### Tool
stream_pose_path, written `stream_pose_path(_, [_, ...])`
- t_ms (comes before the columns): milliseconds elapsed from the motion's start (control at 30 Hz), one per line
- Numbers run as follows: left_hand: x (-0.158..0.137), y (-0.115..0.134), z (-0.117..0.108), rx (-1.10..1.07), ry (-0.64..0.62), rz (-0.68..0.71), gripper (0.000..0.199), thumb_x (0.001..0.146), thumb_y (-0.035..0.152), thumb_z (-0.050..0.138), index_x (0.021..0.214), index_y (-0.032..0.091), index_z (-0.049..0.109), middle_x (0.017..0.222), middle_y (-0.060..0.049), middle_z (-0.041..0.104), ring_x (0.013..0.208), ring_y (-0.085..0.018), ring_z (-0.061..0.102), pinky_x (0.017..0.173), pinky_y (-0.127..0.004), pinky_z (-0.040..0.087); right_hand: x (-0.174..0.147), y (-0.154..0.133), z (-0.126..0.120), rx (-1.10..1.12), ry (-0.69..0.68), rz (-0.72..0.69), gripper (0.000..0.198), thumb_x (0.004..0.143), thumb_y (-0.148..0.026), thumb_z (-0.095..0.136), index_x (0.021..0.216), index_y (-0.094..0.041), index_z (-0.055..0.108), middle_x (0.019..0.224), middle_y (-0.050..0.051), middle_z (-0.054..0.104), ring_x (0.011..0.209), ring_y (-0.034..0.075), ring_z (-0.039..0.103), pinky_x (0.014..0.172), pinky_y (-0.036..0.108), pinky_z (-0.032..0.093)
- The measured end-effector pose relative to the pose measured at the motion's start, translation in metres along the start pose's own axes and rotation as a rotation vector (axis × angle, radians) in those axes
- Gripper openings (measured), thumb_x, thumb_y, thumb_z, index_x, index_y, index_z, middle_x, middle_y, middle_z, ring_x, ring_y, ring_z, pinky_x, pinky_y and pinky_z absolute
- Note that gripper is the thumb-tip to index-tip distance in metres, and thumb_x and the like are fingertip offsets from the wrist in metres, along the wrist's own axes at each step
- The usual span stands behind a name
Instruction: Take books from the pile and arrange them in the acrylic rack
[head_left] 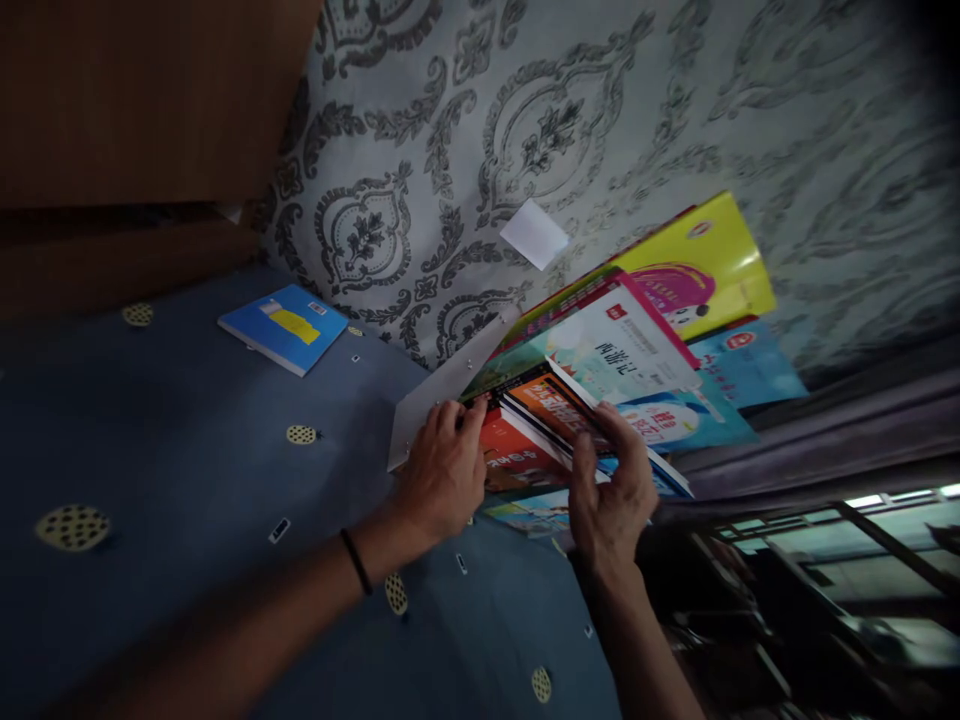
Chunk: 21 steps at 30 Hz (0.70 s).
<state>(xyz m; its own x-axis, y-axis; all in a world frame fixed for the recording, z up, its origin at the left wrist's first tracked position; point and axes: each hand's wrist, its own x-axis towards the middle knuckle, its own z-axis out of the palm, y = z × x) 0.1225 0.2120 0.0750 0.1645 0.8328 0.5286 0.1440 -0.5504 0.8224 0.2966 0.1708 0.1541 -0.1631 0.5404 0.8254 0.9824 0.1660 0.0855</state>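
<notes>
A row of books leans in a white holder (420, 402) by the wall. In the middle is a book with an orange cover and black spine (551, 400). The curled fingers of my left hand (446, 475) press at its spine end. My right hand (611, 490) pinches its opposite edge between thumb and fingers. In front stands a red book (517, 450), partly hidden by my left hand. Behind are a pale green book with a pink edge (600, 335), a large yellow book (724, 265) and several blue ones (757, 365).
A blue book with a yellow patch (285, 328) lies flat on the dark blue patterned cloth (187, 480). A white card (535, 234) is against the patterned wall (540, 130). Brown wooden furniture (142, 100) stands at upper left, a purplish curtain (840, 425) at right.
</notes>
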Motion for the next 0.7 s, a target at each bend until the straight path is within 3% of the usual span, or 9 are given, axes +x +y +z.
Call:
stream_pose_path(267, [0.002,-0.010,-0.001,-0.114,0.041,-0.031,0.041,0.082,0.000,0.041,0.114,0.021,0.055,0.114,-0.010,0.059,0.117,-0.026,0.053,0.105,-0.045,0.046,-0.001,-0.001,-0.002,-0.015,-0.046,-0.034,0.042,0.098,-0.029,0.053,0.139,-0.019,0.053,0.138,0.017,0.061,0.131,0.032,0.056,0.109,0.057,0.043])
stream_pose_path(400, [0.005,-0.022,0.001,-0.185,0.111,-0.048,0.043,0.077,-0.003,0.040,0.105,0.022,0.061,0.104,-0.006,0.064,0.107,-0.022,0.060,0.100,-0.040,0.050,-0.010,-0.011,-0.005,-0.030,0.040,-0.057,0.045,0.096,-0.026,0.055,0.141,-0.020,0.052,0.148,0.017,0.052,0.140,0.034,0.046,0.113,0.060,0.037])
stream_pose_path(467, [0.006,-0.027,0.001,-0.213,0.113,-0.074,0.045,0.074,-0.004,0.040,0.102,0.022,0.064,0.102,-0.005,0.066,0.103,-0.021,0.063,0.097,-0.038,0.052,-0.015,-0.016,-0.005,-0.042,0.061,-0.107,0.041,0.096,-0.023,0.055,0.137,-0.022,0.055,0.141,0.015,0.058,0.134,0.033,0.053,0.110,0.058,0.040])
stream_pose_path(567, [0.007,-0.031,-0.001,-0.229,0.100,-0.093,0.048,0.073,-0.005,0.039,0.100,0.020,0.068,0.101,-0.005,0.069,0.099,-0.020,0.066,0.095,-0.037,0.054,-0.020,-0.020,-0.002,-0.014,-0.023,-0.167,0.033,0.097,-0.020,0.053,0.129,-0.025,0.060,0.122,0.011,0.069,0.114,0.028,0.064,0.099,0.050,0.048])
stream_pose_path(700, [0.008,-0.034,-0.004,-0.225,0.076,-0.092,0.050,0.074,-0.005,0.039,0.101,0.020,0.072,0.100,-0.005,0.071,0.097,-0.020,0.067,0.093,-0.036,0.055,-0.026,-0.019,0.005,0.009,-0.113,-0.155,0.030,0.098,-0.022,0.054,0.127,-0.024,0.061,0.117,0.010,0.070,0.108,0.026,0.065,0.091,0.045,0.051])
